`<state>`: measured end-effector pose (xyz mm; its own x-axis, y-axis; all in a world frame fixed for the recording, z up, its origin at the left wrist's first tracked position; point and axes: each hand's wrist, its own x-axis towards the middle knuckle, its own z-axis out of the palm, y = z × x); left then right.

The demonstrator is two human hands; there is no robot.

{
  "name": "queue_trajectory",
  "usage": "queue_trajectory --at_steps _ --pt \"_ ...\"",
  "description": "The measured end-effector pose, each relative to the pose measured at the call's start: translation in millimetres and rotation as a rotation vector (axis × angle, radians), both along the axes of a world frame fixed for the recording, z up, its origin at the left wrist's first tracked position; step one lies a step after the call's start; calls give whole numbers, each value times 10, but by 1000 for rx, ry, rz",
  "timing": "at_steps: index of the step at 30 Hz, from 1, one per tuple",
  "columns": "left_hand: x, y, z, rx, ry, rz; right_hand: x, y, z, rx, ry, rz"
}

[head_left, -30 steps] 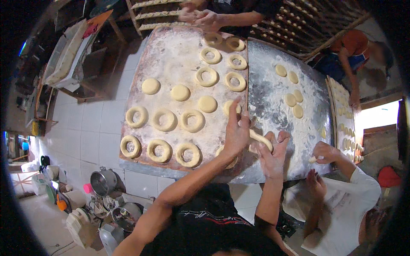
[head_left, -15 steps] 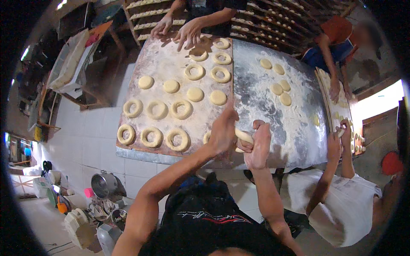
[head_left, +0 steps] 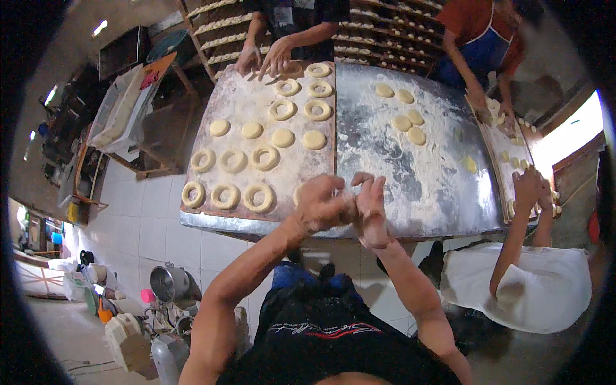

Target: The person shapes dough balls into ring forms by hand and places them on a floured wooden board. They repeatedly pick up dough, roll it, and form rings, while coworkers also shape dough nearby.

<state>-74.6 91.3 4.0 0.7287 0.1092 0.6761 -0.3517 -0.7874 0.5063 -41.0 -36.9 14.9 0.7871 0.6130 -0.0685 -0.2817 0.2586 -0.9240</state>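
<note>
Dough rings (head_left: 264,158) and flat dough discs (head_left: 283,137) lie in rows on a floured board (head_left: 237,99), set on the left part of a metal-topped table (head_left: 443,212); further discs rest directly on the metal. Left hand (head_left: 322,204) and right hand (head_left: 372,212) meet, fingers bent, above the table's near edge, close to the board's right side; blur and overlapping fingers make it impossible to tell whether dough is held between them. Just beside the left hand, one ring is mostly hidden. At the far edge, another person's hands (head_left: 276,59) partly cover the board. A long tray (head_left: 494,144) at right carries pale dough pieces, partly obscured by co-workers' hands (head_left: 530,187). Behind, a rack (head_left: 197,43) bears rows of small dough pieces, cut off above. Lower left, a metal pot (head_left: 185,282) shows its open mouth, contents indistinct.
</note>
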Motion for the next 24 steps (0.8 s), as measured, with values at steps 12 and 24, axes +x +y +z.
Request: queue_trajectory --at_steps 12,24 --pt "45 366 -121 -685 70 76 88 416 32 -140 -60 15" --pt "406 996 -328 -632 304 166 529 1113 -257 -140 19 -51"
